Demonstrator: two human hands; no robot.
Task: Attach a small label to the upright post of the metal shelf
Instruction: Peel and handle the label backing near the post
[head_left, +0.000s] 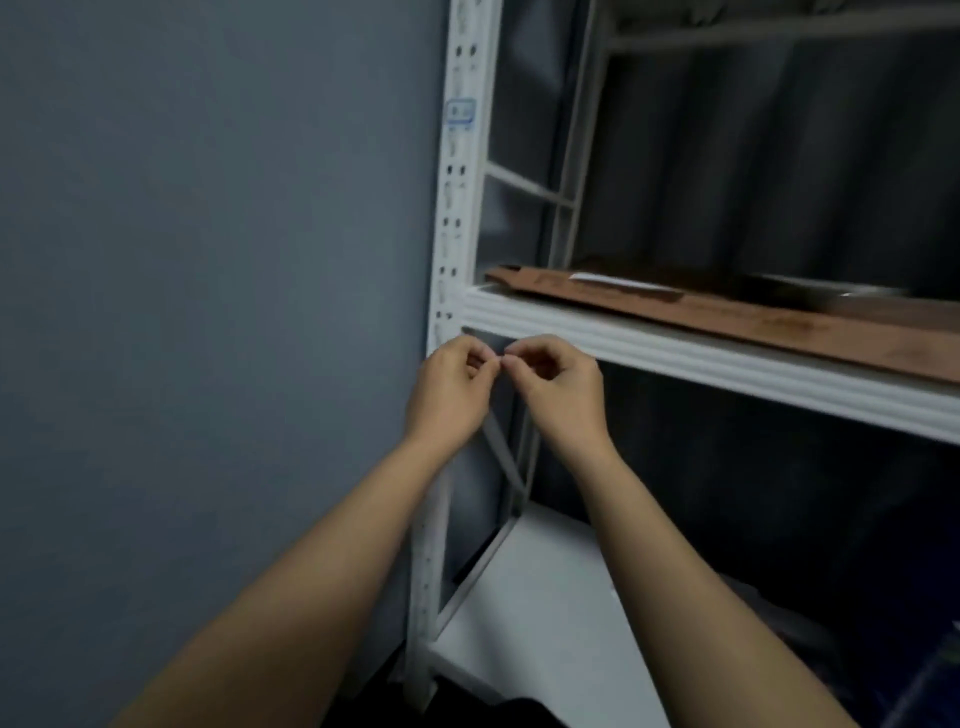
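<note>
Grey wall (208, 260) is filling the left of my view, and the white metal shelf (727, 364) is taking up the right, with a brown board (727, 317) lying on its middle level. Between them the upright post (460, 218) is running top to bottom, its face punched with holes. High on that post a small blue-edged label (461, 113) is already sitting flat; whether it is the one I am meant to attach or a separate one, I cannot tell.

My left hand (451, 387) and right hand (558, 387) are meeting just below the shelf's front beam, right beside the post. The thumb and forefinger tips (496, 365) of both hands are pressing together at one point, as if pinching something tiny between them, but anything held there is too small and blurred for me to make out.

I am judging the task to be midway: I seem to be readying or peeling a label, and placing it on the post is not yet done.
</note>
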